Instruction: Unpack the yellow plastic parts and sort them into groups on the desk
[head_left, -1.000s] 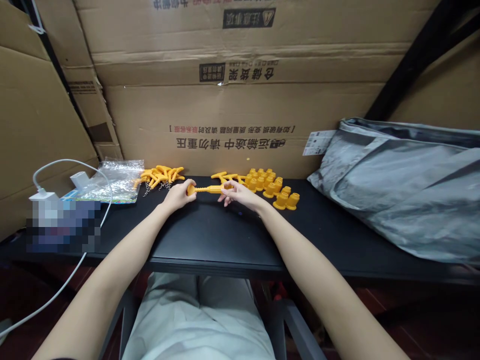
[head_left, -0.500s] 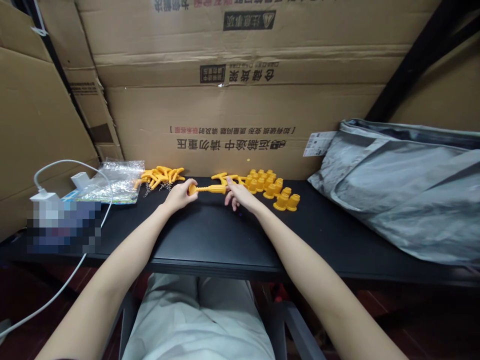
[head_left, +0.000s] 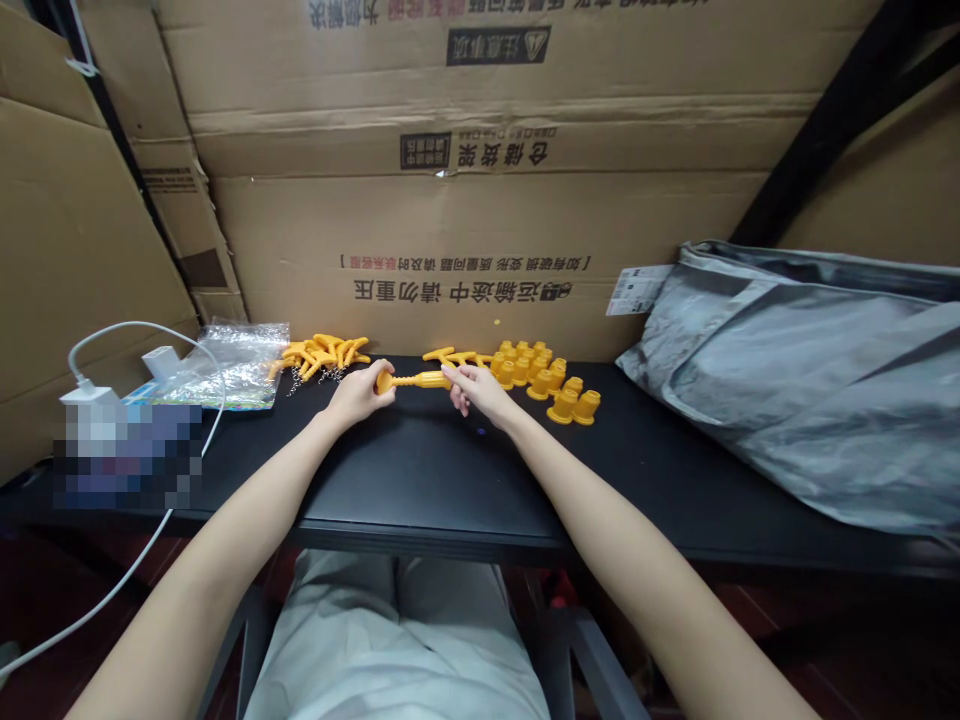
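A yellow plastic threaded rod [head_left: 407, 380] lies level between my hands, just above the black table. My left hand [head_left: 358, 393] is closed around its round, disc-like left end. On its thicker, ribbed right part, my right hand [head_left: 478, 390] pinches with thumb and fingers; the very tip is hidden there. Behind my right hand lie several yellow T-shaped handles [head_left: 450, 355]. Close to its right stand several yellow bell-shaped caps [head_left: 541, 383] in loose rows. Beyond my left hand is a heap of yellow T-handled corkscrews [head_left: 321, 352] with metal spirals.
A clear plastic bag [head_left: 244, 350] and a white charger with a cable [head_left: 91, 400] lie at the left. A large grey bag [head_left: 810, 370] fills the right side. Cardboard [head_left: 465, 220] walls off the back of the black table [head_left: 420, 470].
My right hand's thumb and fingers have closed down onto the right part of the rod, where the thumb was raised before. My left hand stays where it was.
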